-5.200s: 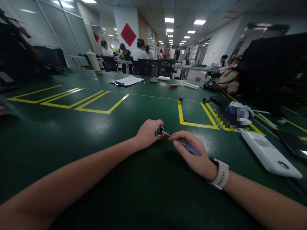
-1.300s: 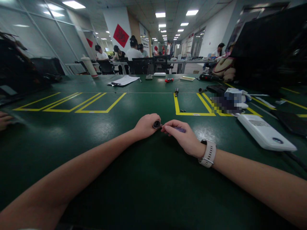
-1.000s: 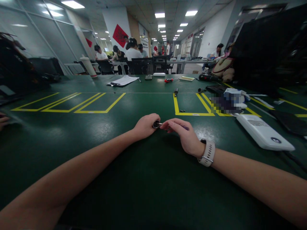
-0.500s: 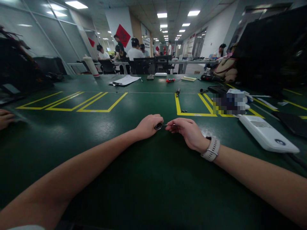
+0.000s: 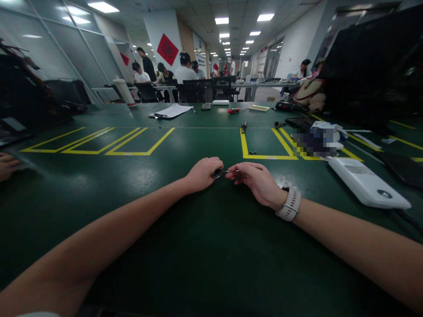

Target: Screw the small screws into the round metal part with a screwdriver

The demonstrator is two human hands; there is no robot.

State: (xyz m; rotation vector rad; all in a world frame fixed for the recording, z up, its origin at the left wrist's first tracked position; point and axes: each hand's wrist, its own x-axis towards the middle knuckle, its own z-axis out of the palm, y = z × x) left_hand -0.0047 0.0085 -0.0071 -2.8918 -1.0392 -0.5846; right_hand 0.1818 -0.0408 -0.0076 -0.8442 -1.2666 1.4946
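My left hand (image 5: pixel 202 175) is wrapped round a small dark round part with a shiny metal rim (image 5: pixel 217 173), its open end turned towards me. Most of that part is hidden by the fingers. Facing it, my right hand (image 5: pixel 257 181) pinches a thin metal rod (image 5: pixel 226 171) between thumb and fingertips. The rod's free end points left and reaches close to the round part; whether it touches cannot be made out. Beyond the hands, a metal fitting (image 5: pixel 244 127) stands by a yellow tape corner, and a few tiny dark pieces (image 5: pixel 253 152) lie inside the taped outline.
On the green table (image 5: pixel 205 237) a white device (image 5: pixel 368 182) lies to the right. Farther back are a red screwdriver (image 5: pixel 234 110), a clipboard with paper (image 5: pixel 173 110), a pale bottle (image 5: pixel 124 92) and another dark fitting (image 5: pixel 279 124). Another person's hand (image 5: pixel 8 166) rests at the left edge.
Both hands stay nearly in place, with the rod still held at the round part. The view has shifted slightly. In the background a standing person has moved left.
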